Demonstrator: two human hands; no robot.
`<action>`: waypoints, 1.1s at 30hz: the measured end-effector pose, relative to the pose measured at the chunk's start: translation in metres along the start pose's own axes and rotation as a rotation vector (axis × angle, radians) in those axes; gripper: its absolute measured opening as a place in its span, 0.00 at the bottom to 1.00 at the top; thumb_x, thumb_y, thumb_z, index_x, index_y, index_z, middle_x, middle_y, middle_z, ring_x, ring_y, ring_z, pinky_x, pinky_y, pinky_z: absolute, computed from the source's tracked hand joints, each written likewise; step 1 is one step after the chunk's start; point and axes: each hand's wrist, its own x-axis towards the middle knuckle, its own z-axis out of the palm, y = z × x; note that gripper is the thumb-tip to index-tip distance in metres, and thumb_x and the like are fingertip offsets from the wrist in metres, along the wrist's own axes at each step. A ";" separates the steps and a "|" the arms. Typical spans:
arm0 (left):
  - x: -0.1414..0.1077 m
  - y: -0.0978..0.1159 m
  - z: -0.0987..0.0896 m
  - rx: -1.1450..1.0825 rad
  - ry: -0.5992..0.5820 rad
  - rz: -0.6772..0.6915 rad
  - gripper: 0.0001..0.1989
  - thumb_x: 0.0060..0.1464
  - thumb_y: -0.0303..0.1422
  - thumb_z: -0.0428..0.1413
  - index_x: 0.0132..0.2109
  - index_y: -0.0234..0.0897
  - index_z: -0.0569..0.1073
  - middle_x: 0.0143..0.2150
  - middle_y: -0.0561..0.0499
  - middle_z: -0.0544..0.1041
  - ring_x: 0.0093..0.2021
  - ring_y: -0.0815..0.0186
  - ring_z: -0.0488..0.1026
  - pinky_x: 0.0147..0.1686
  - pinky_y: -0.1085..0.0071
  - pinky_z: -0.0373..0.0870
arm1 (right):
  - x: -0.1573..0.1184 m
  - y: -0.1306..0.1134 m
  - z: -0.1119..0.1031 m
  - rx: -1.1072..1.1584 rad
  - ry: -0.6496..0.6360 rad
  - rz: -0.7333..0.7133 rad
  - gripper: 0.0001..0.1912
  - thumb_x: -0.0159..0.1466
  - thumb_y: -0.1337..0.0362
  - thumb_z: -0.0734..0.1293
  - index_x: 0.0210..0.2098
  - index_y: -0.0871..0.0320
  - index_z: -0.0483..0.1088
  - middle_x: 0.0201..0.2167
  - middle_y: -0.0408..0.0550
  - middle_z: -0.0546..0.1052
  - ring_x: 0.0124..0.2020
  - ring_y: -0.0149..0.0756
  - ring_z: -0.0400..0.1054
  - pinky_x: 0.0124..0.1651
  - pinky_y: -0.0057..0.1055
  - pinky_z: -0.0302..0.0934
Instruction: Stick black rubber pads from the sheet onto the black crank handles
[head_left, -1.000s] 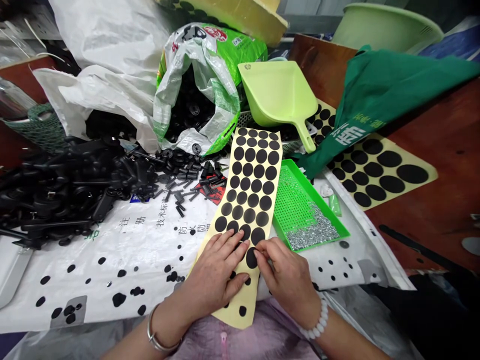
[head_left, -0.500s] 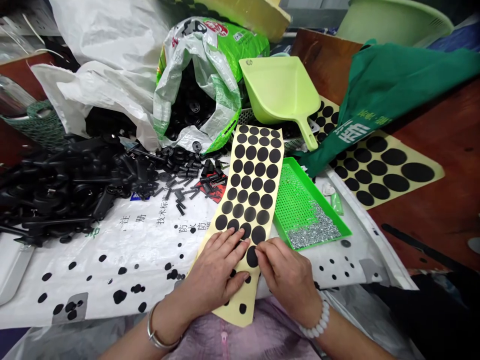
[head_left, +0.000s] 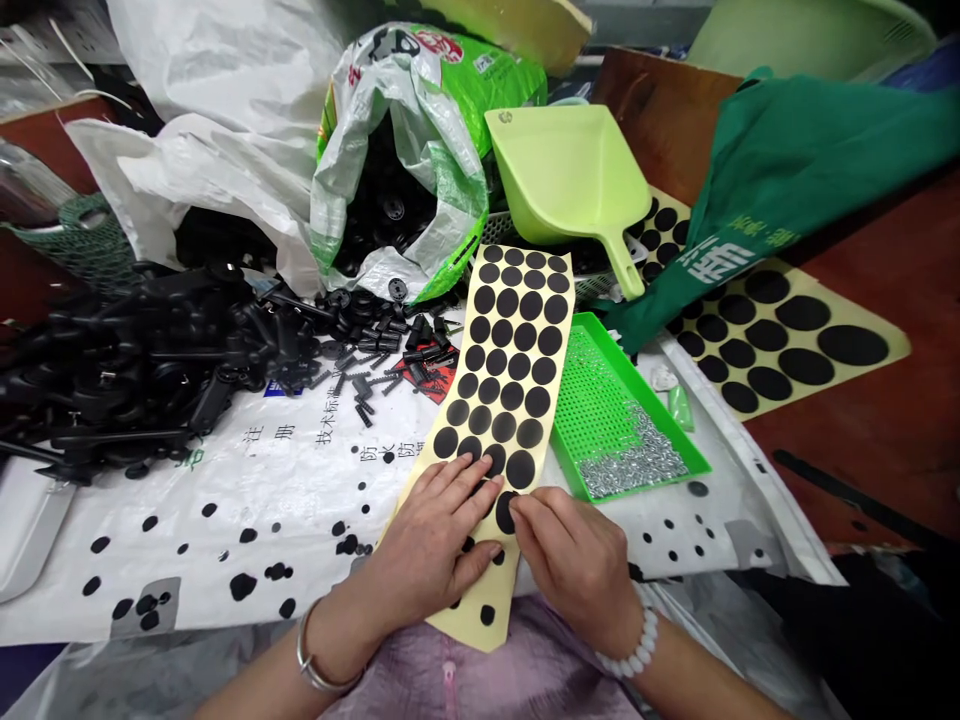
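A long yellow backing sheet with rows of round black stickers lies in front of me, its near end at my lap. My left hand rests flat across the sheet's lower part, fingers stretched out over some stickers. Beside it my right hand pinches with thumb and forefinger at the right edge of a black round sticker. That sticker still lies against the sheet for the most part; the pinched edge is hidden by the fingertips. Below, the sheet shows bare yellow backing with a few small black dots.
A green tray of small metal pieces stands right of the sheet. Black plastic parts are heaped at left, near an open bag of more. Behind are a light-green dustpan, green cloth and another sticker sheet.
The view has shifted slightly. Both hands stay at nearly the same place on the sheet, the right still pinching at the same sticker's edge.
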 end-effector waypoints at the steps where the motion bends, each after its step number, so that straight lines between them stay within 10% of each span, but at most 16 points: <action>1: 0.000 0.000 0.000 0.001 0.000 -0.002 0.27 0.60 0.38 0.48 0.63 0.35 0.56 0.66 0.42 0.56 0.66 0.55 0.49 0.61 0.52 0.53 | -0.001 0.001 0.000 0.021 0.006 -0.001 0.11 0.66 0.70 0.58 0.31 0.60 0.70 0.24 0.48 0.73 0.24 0.32 0.67 0.27 0.28 0.59; 19: -0.001 0.000 -0.002 -0.049 0.024 -0.005 0.27 0.59 0.39 0.49 0.63 0.36 0.57 0.66 0.41 0.57 0.65 0.54 0.51 0.60 0.50 0.54 | -0.010 0.004 -0.006 0.153 -0.015 0.023 0.06 0.63 0.68 0.62 0.39 0.61 0.69 0.34 0.53 0.74 0.33 0.37 0.70 0.33 0.31 0.65; 27: 0.000 -0.002 -0.002 -0.059 0.066 0.028 0.27 0.59 0.38 0.50 0.63 0.36 0.57 0.64 0.39 0.59 0.64 0.52 0.53 0.59 0.49 0.56 | -0.027 -0.007 0.001 0.671 -0.129 0.570 0.25 0.64 0.62 0.61 0.58 0.57 0.51 0.29 0.43 0.71 0.20 0.29 0.65 0.23 0.27 0.63; 33: -0.027 0.022 -0.044 -0.306 0.318 0.064 0.19 0.58 0.30 0.51 0.57 0.39 0.64 0.50 0.43 0.74 0.50 0.58 0.70 0.50 0.60 0.66 | 0.003 -0.015 -0.002 1.384 0.025 0.880 0.23 0.58 0.62 0.67 0.51 0.53 0.58 0.27 0.41 0.72 0.24 0.31 0.68 0.26 0.28 0.67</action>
